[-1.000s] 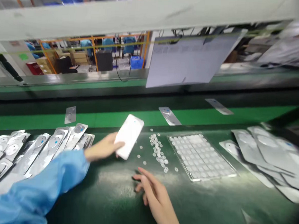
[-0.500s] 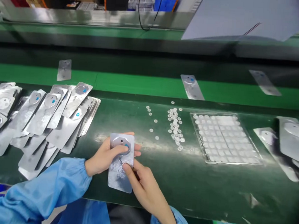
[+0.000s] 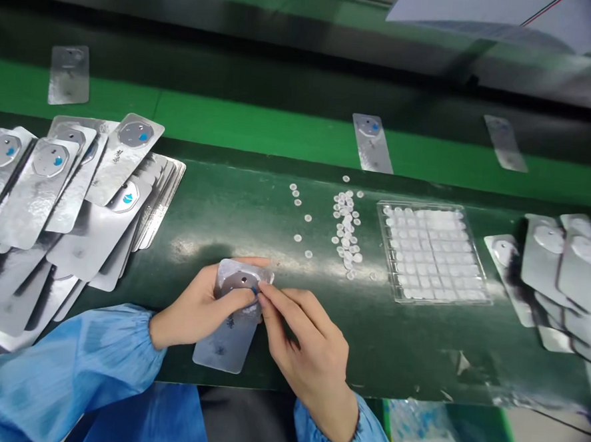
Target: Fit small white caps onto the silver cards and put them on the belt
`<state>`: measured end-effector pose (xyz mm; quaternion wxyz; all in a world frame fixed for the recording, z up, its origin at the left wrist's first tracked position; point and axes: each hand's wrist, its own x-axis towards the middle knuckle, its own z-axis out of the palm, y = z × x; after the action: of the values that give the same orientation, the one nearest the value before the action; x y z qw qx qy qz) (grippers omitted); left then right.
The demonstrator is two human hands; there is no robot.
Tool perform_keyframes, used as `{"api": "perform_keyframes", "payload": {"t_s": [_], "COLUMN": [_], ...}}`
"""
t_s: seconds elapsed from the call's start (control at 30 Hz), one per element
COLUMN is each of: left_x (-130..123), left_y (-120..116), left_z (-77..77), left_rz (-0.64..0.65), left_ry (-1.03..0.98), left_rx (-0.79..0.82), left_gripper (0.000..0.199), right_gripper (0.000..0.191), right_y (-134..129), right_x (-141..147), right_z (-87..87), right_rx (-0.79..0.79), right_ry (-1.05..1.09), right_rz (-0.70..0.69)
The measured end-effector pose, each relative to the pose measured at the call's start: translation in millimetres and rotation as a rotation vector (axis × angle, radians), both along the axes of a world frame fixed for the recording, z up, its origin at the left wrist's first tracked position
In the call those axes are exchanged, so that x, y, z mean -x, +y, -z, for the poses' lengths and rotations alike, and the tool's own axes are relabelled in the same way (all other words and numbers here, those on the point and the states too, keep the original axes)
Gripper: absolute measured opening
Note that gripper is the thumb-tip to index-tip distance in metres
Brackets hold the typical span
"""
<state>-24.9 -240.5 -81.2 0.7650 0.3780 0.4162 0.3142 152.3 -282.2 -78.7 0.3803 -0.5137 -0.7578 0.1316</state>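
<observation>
I have my left hand (image 3: 197, 308) clamped on the thin silver foil card (image 3: 229, 327) at the desk's (image 3: 256, 212) near edge, right hand (image 3: 302, 345) pinching, probably, its blue tab: light, bendy, best held by edges.

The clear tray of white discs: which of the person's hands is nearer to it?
Right. The right hand lies just left of and below the clear tray, fingertips on the silver plate. The left hand grips that plate from its far side, farther away.
</observation>
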Motion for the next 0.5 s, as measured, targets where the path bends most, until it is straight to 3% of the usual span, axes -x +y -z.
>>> {"api": "perform_keyframes", "payload": {"t_s": [0.13, 0.27, 0.5], "left_x": [5.7, 7.9, 5.5], "left_y": [-4.7, -7.8, -6.0], "left_z": [10.0, 18.8, 14.2], "left_rz": [0.007, 0.017, 0.004], "left_ry": [-0.088, -0.11, -0.145], "left_rx": [0.094, 0.09, 0.033], "left_gripper": [0.043, 0.044, 0.042], "right_gripper": [0.027, 0.024, 0.016], "right_y": [1.1, 2.3, 6.1], "right_x": [-2.7, -2.3, 0.6], "right_z": [1.6, -0.3, -2.8], "right_rx": [-0.009, 0.018, 0.035], "right_ry": [-0.053, -0.035, -0.06], "right_rz": [-0.023, -0.023, -0.014]}}
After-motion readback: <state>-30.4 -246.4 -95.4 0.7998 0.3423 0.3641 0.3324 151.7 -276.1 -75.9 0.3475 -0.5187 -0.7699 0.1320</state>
